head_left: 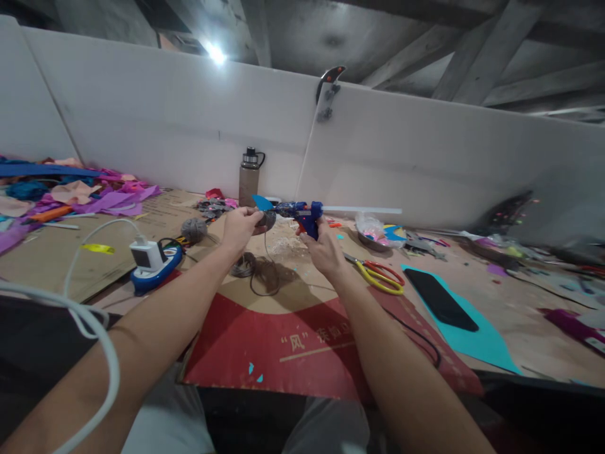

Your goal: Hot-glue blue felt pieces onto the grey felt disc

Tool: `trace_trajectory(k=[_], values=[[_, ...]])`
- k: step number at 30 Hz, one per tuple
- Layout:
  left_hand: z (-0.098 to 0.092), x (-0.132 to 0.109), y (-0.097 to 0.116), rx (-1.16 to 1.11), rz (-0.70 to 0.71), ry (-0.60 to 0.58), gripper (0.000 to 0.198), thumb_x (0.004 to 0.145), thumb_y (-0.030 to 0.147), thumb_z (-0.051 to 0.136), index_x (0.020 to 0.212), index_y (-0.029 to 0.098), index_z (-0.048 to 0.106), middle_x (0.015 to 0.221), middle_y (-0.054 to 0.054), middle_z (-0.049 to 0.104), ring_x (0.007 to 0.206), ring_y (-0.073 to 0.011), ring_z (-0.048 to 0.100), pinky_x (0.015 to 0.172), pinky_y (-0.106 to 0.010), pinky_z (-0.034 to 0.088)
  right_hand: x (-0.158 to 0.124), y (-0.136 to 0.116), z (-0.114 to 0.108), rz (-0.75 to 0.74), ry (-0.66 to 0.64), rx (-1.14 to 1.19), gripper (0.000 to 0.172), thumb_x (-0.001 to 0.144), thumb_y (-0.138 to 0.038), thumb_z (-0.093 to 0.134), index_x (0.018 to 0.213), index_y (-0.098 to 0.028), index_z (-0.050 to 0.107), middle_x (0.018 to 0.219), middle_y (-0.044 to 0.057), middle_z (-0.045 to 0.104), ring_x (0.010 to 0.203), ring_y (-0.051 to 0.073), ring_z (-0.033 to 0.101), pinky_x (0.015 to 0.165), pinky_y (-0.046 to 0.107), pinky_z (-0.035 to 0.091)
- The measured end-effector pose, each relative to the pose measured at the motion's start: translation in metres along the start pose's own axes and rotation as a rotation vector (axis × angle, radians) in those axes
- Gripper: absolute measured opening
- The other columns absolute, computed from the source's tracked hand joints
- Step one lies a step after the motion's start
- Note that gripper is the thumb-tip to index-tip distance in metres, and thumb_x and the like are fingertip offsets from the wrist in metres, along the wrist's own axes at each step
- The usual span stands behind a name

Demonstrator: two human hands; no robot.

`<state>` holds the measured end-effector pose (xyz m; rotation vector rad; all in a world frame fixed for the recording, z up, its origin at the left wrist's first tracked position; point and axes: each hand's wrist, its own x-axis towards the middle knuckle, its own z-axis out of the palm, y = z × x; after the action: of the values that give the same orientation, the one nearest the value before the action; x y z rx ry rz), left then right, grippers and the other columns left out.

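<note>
The blue glue gun (305, 214) is held above the worktop (520, 315) at mid-frame, clamped by its handle in the right hand (324, 249). Its long axis is laid nearly level from 9 to 3 o'clock. The nozzle is pointed toward 9 o'clock, and the clear glue stick (363, 210) is seen projecting from the back toward 3 o'clock. The left hand (241, 228) is closed on a dark round piece (268, 219), with a teal scrap (261, 202) raised at its 12 o'clock edge. This piece is found at 9 o'clock from the gun, at or just off the nozzle tip; contact cannot be told. The 2 hands are seen near each other but apart. Yellow-handled scissors (378, 274) are laid at 4 o'clock from the right hand, with a black phone (439, 299) beyond them.
</note>
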<state>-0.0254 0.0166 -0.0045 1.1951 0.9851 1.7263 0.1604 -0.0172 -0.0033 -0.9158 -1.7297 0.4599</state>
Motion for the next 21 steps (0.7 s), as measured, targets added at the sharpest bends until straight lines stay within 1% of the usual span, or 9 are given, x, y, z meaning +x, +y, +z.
trace_trajectory(k=[6, 10, 13, 18, 21], values=[[0.001, -0.002, 0.003, -0.035, 0.004, 0.011, 0.016, 0.061, 0.023, 0.067, 0.067, 0.011, 0.059, 0.071, -0.004, 0.062, 0.063, -0.0132, 0.061, 0.062, -0.032, 0.056, 0.0, -0.002, -0.002, 0.03, 0.01, 0.005, 0.036, 0.074, -0.021, 0.05, 0.11, -0.02, 0.051, 0.088, 0.005, 0.06, 0.087, 0.021, 0.054, 0.088, 0.039, 0.039], [0.002, -0.003, 0.005, -0.07, 0.003, 0.009, 0.014, 0.062, 0.02, 0.066, 0.068, 0.01, 0.058, 0.07, -0.004, 0.062, 0.062, -0.0136, 0.061, 0.062, -0.033, 0.056, 0.0, 0.001, -0.002, 0.022, 0.03, -0.004, 0.039, 0.074, -0.022, 0.05, 0.113, -0.021, 0.049, 0.095, 0.006, 0.061, 0.091, 0.021, 0.053, 0.089, 0.039, 0.038], [0.003, -0.004, 0.007, -0.092, -0.021, -0.001, 0.012, 0.063, 0.018, 0.065, 0.069, 0.01, 0.058, 0.071, -0.005, 0.063, 0.063, -0.0135, 0.062, 0.063, -0.034, 0.056, 0.002, 0.007, -0.002, 0.047, 0.054, -0.016, 0.037, 0.073, -0.025, 0.051, 0.11, -0.021, 0.05, 0.094, 0.006, 0.06, 0.091, 0.021, 0.053, 0.088, 0.039, 0.039], [0.003, -0.004, 0.007, -0.108, -0.058, -0.014, 0.011, 0.065, 0.018, 0.064, 0.071, 0.01, 0.059, 0.073, -0.006, 0.063, 0.065, -0.0133, 0.062, 0.063, -0.032, 0.056, 0.007, 0.024, -0.004, 0.148, 0.078, 0.013, 0.033, 0.071, -0.029, 0.052, 0.103, -0.021, 0.051, 0.085, 0.004, 0.061, 0.08, 0.02, 0.054, 0.075, 0.036, 0.044], [0.002, -0.003, 0.005, -0.126, -0.087, -0.038, 0.013, 0.065, 0.02, 0.066, 0.071, 0.011, 0.058, 0.075, -0.006, 0.063, 0.067, -0.0139, 0.063, 0.063, -0.03, 0.056, 0.009, 0.039, -0.003, 0.255, 0.06, -0.003, 0.027, 0.07, -0.03, 0.052, 0.095, -0.02, 0.053, 0.074, 0.003, 0.059, 0.067, 0.018, 0.054, 0.064, 0.033, 0.044]])
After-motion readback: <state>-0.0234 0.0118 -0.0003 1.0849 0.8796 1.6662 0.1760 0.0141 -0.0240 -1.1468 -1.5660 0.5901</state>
